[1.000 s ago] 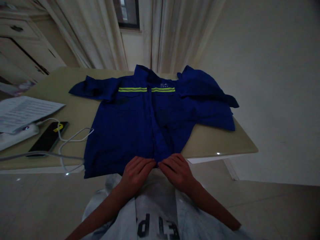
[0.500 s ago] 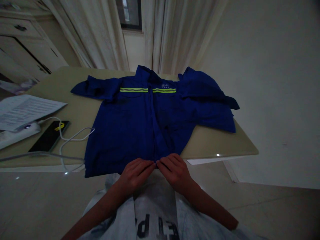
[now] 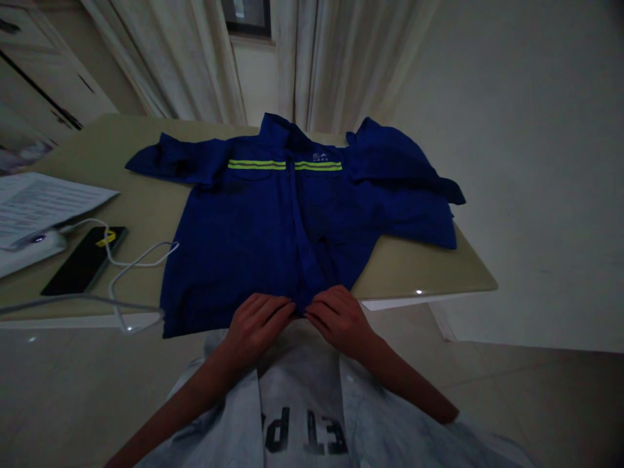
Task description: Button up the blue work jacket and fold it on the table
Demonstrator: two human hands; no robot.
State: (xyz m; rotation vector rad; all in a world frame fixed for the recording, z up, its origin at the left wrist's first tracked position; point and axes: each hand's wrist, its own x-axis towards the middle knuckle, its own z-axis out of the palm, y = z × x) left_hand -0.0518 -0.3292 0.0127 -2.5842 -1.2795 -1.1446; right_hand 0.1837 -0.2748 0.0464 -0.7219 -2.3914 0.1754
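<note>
A blue work jacket (image 3: 234, 227) with yellow-green stripes across the chest lies spread on the table, its collar at the far side and its hem at the near edge. My left hand (image 3: 258, 325) is closed on the hem just left of the front opening. Just right of that opening, my right hand (image 3: 338, 322) pinches the hem too. A small gap separates the fingertips of the two hands. The fingers cover the lower ends of the front edges, so whether these are joined there is hidden.
On the table (image 3: 419, 270), to the left, lie a black phone (image 3: 82, 263), printed paper (image 3: 49, 201) and a white power strip (image 3: 32, 253). A white cable (image 3: 139, 263) runs up to the jacket's left side. Curtains (image 3: 195, 58) hang behind; a wall (image 3: 536, 162) stands right.
The gap between my fingertips has widened slightly, with both hands still at the hem. The whole view has shifted a little; the jacket lies much as before.
</note>
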